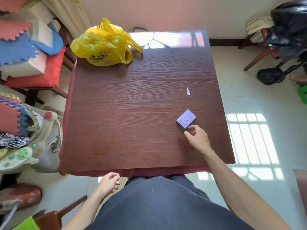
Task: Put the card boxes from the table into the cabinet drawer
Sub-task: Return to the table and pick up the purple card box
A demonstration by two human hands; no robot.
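Flat purple card box point(186, 119) on wood-grain table point(132, 113), near right; right hand point(197, 138) just beside, fingers point(192, 128) loosely curled, empty; left hand point(109, 181) curled, empty.

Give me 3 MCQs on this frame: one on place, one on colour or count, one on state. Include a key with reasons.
1. Where on the table does the card box lie?
A. far left corner
B. near right part
C. dead centre

2. What colour is the plastic bag?
A. yellow
B. black
C. white

3. What is the right hand doing?
A. lifting the box clear of the table
B. resting in the lap
C. reaching, fingers just short of the box

Key:
1 B, the purple box sits toward the right edge, closer to the person.
2 A, the bag at the far left corner is bright yellow.
3 C, the box lies flat on the wood and the fingertips are beside its near corner, not around it; the left hand hangs loosely curled below the table edge, holding nothing.
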